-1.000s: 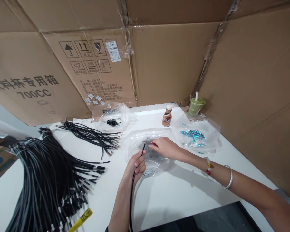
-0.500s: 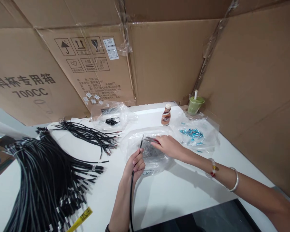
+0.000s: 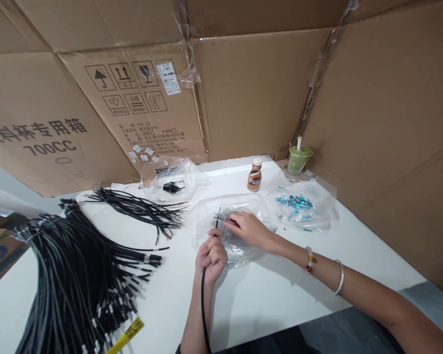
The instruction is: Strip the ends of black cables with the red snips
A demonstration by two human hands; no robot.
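One black cable (image 3: pixel 206 314) is clasped in the closed left hand (image 3: pixel 213 255), its thin, pale end pointing upward above the clear bag (image 3: pixel 241 255); the lower length runs down over the left forearm (image 3: pixel 192 319). The right hand (image 3: pixel 248 228), back uppermost, grips the red-handled pliers (image 3: pixel 232 221), whose tips cross the pale end in this view. Half a second earlier, the tips stood just right of it. Beyond stands a bottle (image 3: pixel 254 177); lettering not reliably legible. Rear carton (image 3: pixel 18 172): marked "700CC" below Chinese characters; umbrella, arrow and glass symbols printed alongside.
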